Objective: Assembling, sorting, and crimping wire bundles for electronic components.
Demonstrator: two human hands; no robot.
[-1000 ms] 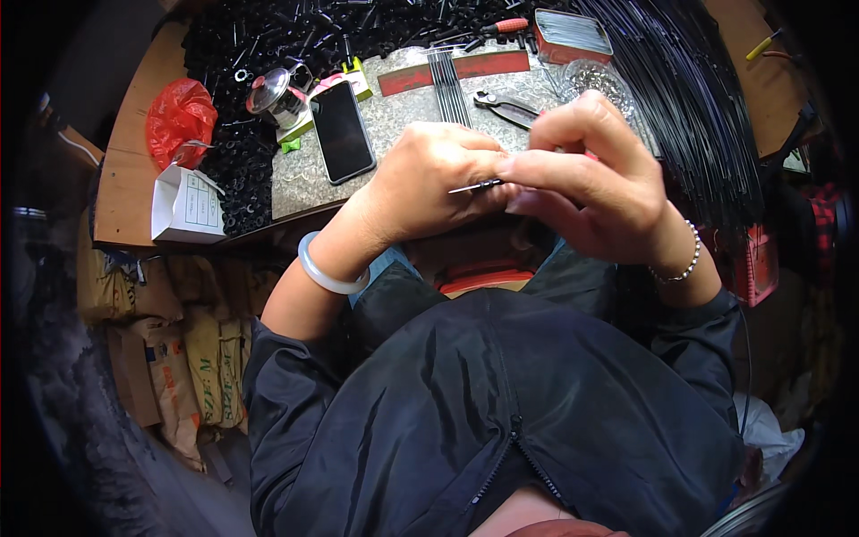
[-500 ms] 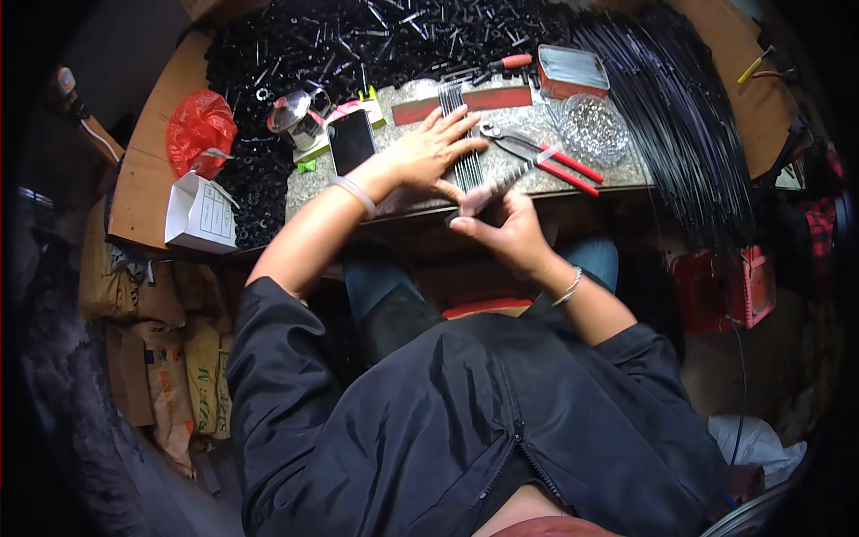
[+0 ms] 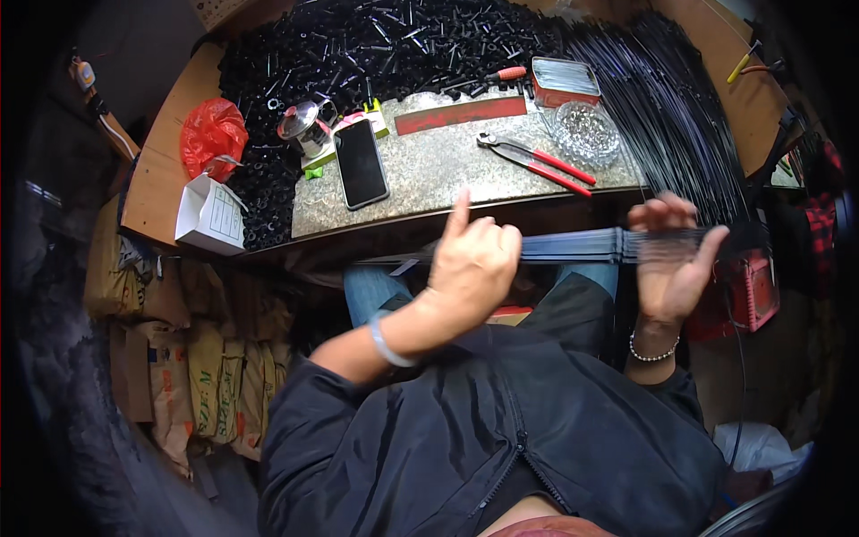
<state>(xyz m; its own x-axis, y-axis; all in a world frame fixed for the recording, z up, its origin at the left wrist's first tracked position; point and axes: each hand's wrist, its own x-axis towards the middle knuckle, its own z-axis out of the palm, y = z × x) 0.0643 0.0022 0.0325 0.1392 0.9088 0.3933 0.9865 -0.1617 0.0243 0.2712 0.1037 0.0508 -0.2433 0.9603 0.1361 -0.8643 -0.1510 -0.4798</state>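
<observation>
A bundle of long thin rods lies level in front of the table's front edge, above my lap. My left hand is closed round it, with the index finger pointing up. The rods run rightward across the palm of my right hand, whose fingers and thumb are apart; motion blurs the rods there. Left of my left hand, a small pale strip shows beside the dark end of the bundle.
On the stone slab are a phone, red-handled pliers, a red bar and a glass dish. Black metal parts heap behind; long black rods lie right. A white box stands left.
The bundle has come off the slab and turned from lengthwise to crosswise in front of the table. My left hand moved nearer and closed on it; my right hand moved right and opened.
</observation>
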